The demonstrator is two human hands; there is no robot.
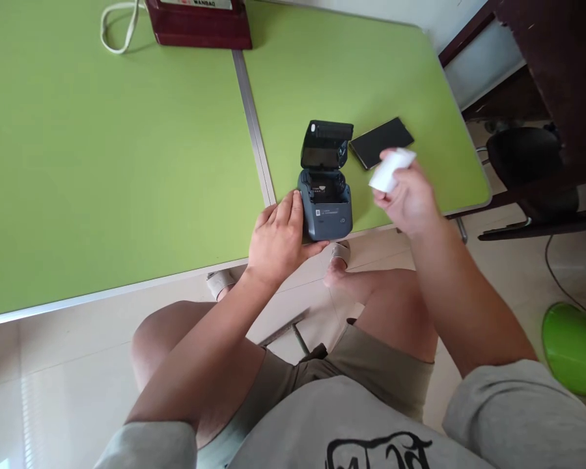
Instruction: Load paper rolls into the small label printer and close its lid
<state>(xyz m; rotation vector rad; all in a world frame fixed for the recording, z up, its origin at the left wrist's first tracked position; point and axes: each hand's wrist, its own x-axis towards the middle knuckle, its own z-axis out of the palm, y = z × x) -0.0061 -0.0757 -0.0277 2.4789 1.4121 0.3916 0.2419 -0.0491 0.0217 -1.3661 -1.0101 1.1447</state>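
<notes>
A dark blue-grey label printer [328, 220] stands near the front edge of the green table, its black lid [326, 146] raised and its inner compartment exposed. My left hand [279, 238] rests against the printer's left side, fingers along it and thumb at its front bottom edge; the fingers are apart and grasp nothing. To the right of the printer, above the table, my right hand [407, 195] has its fingers wrapped round a white paper roll [391, 172], slightly blurred. Just behind the roll, a black phone [378, 140] lies flat on the table.
A dark red box [202, 26] with a white cord [119, 49] sits at the table's far side. A metal seam [254, 124] crosses the green table [127, 163]. At the right are a dark chair [525, 156] and a green round object [573, 348] on the floor.
</notes>
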